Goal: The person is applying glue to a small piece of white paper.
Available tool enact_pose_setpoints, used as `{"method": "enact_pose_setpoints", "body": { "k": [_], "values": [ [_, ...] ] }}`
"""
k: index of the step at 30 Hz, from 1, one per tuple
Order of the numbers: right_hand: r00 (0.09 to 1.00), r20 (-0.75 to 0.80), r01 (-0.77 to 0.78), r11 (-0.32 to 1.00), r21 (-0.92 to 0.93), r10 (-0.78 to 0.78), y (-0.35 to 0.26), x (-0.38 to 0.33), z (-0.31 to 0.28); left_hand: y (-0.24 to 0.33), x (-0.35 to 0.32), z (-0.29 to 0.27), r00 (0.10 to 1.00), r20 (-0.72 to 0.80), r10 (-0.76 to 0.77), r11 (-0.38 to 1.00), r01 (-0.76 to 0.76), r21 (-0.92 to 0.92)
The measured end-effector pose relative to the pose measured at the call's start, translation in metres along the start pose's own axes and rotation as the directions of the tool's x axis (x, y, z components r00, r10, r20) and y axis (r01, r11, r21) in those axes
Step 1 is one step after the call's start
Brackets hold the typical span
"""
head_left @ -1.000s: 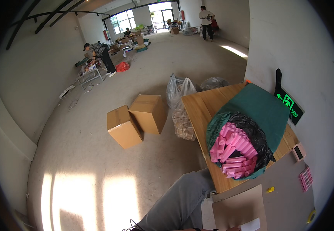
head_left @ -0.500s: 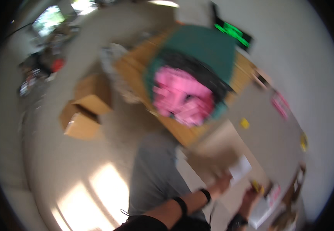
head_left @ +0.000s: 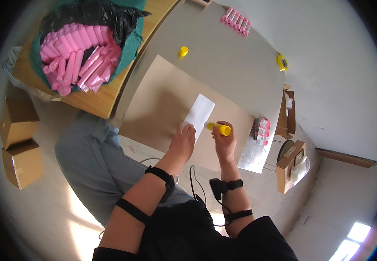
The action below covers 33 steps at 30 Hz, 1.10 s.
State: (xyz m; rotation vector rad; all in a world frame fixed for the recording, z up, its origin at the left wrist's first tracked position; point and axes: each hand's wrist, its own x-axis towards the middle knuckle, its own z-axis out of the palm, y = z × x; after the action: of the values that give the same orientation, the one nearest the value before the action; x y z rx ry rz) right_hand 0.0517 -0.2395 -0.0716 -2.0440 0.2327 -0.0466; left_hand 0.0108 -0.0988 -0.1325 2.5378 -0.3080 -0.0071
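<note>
A white strip of paper [head_left: 200,108] lies on a brown cardboard sheet [head_left: 153,91] on the grey table. My left hand [head_left: 182,142] rests on the strip's near left edge, fingers stretched out and holding it down. My right hand [head_left: 224,141] grips a yellow glue stick [head_left: 224,129], whose tip points left at the strip's right edge. Whether the tip touches the paper I cannot tell. A yellow cap [head_left: 183,51] stands on the bare tabletop beyond the cardboard.
A green sack [head_left: 130,48] lined with black plastic holds many pink rolls [head_left: 77,37] on a wooden table at the left. More pink rolls [head_left: 236,21] line the far edge, near a yellow tape roll [head_left: 282,62]. Small red-and-white packs [head_left: 263,130] sit at right. Open cartons [head_left: 20,124] stand on the floor.
The view has swung, so the table now lies ahead of me. My right hand has come in beside the white paper with the yellow glue stick; the left hand stays at the paper.
</note>
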Motion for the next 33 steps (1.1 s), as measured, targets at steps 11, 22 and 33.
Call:
{"method": "enact_pose_setpoints", "body": {
  "k": [11,22,33],
  "values": [
    [0.943,0.198,0.312,0.916,-0.253,-0.266,-0.008,0.007,0.021,0.001,0.0,-0.016,0.999,0.004,0.033,0.999,-0.033,0.028],
    [0.904,0.202,0.428,0.826,-0.367,-0.378,-0.002,0.037,0.031,0.004,0.003,-0.008,0.995,-0.007,-0.099,0.981,0.097,-0.168],
    [0.944,0.108,0.329,0.86,-0.389,-0.312,0.004,0.084,0.034,0.004,0.002,-0.018,0.99,0.121,0.073,0.957,-0.104,0.27]
  ]
}}
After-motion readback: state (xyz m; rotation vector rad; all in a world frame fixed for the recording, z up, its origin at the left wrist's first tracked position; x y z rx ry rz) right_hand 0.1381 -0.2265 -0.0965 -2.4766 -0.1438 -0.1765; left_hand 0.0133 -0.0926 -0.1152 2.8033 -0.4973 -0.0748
